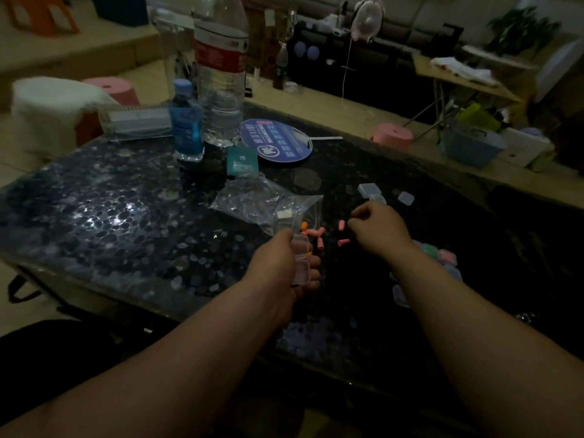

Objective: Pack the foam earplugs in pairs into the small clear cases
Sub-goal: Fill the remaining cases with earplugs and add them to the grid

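Note:
My left hand (278, 263) grips an open small clear case (301, 259) above the dark table, with its lid hinged open. Several pink foam earplugs (316, 235) and an orange one lie loose just beyond that case. My right hand (377, 230) hovers over the table with its fingers curled, next to two more pink earplugs (342, 232); whether it pinches one I cannot tell. Several filled cases (442, 257) with coloured plugs lie beside my right wrist. Empty clear cases (369, 191) sit further back on the right.
Clear plastic bags (252, 200) lie behind the earplugs. Farther back stand a large water bottle (221, 77), a small blue bottle (186, 121), a teal packet (241, 161) and a round blue hand fan (279, 140). The glossy pebble-patterned table (110, 210) ends near my forearms.

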Tool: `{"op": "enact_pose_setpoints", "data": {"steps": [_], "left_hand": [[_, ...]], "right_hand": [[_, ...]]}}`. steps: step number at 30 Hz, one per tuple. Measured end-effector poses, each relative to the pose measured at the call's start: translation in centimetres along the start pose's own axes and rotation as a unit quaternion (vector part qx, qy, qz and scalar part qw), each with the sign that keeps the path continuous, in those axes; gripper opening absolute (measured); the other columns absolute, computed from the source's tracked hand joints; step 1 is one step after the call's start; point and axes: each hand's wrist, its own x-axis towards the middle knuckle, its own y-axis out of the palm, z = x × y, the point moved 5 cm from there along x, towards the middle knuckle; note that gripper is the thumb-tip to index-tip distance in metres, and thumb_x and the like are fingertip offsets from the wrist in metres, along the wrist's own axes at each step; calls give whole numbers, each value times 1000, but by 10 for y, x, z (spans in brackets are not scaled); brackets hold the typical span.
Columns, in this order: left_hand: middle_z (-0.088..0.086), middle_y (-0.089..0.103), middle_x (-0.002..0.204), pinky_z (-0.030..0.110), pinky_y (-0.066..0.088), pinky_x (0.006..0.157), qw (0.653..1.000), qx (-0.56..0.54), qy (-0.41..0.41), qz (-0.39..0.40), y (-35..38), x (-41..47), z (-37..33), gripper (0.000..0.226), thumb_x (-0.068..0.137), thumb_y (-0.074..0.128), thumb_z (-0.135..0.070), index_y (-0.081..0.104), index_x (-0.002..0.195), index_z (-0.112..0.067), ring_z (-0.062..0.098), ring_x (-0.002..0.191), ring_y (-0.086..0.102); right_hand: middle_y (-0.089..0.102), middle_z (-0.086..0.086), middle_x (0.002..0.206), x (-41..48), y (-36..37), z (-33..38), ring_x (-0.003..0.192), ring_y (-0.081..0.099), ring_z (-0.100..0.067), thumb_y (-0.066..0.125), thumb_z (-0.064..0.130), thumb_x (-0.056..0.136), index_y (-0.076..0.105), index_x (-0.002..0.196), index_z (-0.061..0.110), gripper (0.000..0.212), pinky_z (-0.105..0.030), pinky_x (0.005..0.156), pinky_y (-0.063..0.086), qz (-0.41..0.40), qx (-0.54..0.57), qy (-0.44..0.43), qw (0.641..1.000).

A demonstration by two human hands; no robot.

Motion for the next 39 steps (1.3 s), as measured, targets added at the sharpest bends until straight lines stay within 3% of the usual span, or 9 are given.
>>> {"op": "enact_pose_setpoints", "data": {"steps": [6, 13, 16, 20, 24, 27, 31, 37, 39], "left_hand": [[5, 44, 69, 22, 30, 46, 1000, -7, -9, 7, 0, 3, -4, 31, 105, 34, -38, 54, 105, -15, 15, 55, 36], [7, 40, 73, 27, 30, 53, 999, -1, -31, 12, 6, -1, 1, 31, 105, 37, -36, 51, 83, -18, 18, 59, 36], [12, 53, 80, 27, 48, 52, 999, 15, -44, 25, 10, -2, 4, 28, 102, 46, -36, 62, 99, -13, 21, 61, 51], [20, 67, 107, 36, 61, 56, 997, 48, -52, 18, 13, -6, 8, 42, 103, 49, -39, 63, 124, -6, 30, 76, 69], [22, 70, 117, 41, 62, 66, 995, 55, -68, 42, 16, -11, 11, 41, 107, 40, -37, 58, 132, -10, 32, 88, 73], [19, 69, 119, 42, 63, 60, 995, 42, -71, 49, 19, -15, 13, 35, 107, 40, -33, 54, 135, -18, 29, 81, 76], [18, 59, 143, 46, 63, 74, 995, 38, -70, 55, 23, -15, 10, 38, 106, 43, -33, 52, 140, -21, 34, 122, 65], [13, 64, 125, 36, 62, 67, 995, 46, -68, 47, 20, -11, 12, 45, 106, 42, -32, 50, 146, -13, 24, 88, 66], [15, 65, 130, 34, 62, 66, 995, 55, -67, 50, 20, -9, 13, 46, 106, 40, -32, 50, 146, -12, 23, 85, 66]], "right_hand": [[77, -2, 96, 38, 25, 6, 89, 72, -22, 71, 36, 94, 76, 96, 23, 15, -44, 88, 62, 69, -107, 31, 991], [77, -4, 95, 18, 7, 13, 90, 72, -23, 63, 19, 96, 78, 87, 19, 17, -44, 88, 61, 21, -14, 9, 1000], [74, 7, 96, -21, -17, 12, 92, 71, -16, 65, 18, 98, 73, 88, 30, 18, -42, 85, 61, -7, 120, 7, 993], [77, 1, 94, -84, -32, 1, 85, 75, -18, 77, 23, 94, 73, 98, 27, 7, -41, 76, 62, 0, 231, 0, 973], [77, 4, 85, -124, -25, 3, 74, 74, -6, 79, 28, 95, 70, 98, 27, 9, -25, 64, 59, 38, 211, -36, 976], [78, 5, 93, -135, -14, 1, 83, 75, -6, 80, 32, 93, 73, 96, 27, 10, -36, 77, 63, 76, 191, -67, 976], [66, 10, 101, -135, -12, 3, 90, 65, -1, 82, 37, 91, 76, 93, 32, 7, -29, 83, 56, 56, 118, -126, 983], [59, 11, 97, -128, 1, 8, 89, 60, -1, 83, 31, 89, 78, 93, 33, 8, -22, 76, 48, 42, 77, -165, 982], [59, 13, 98, -128, 3, 9, 90, 60, 0, 83, 30, 89, 76, 95, 33, 10, -20, 76, 48, 42, 76, -168, 982]]}}
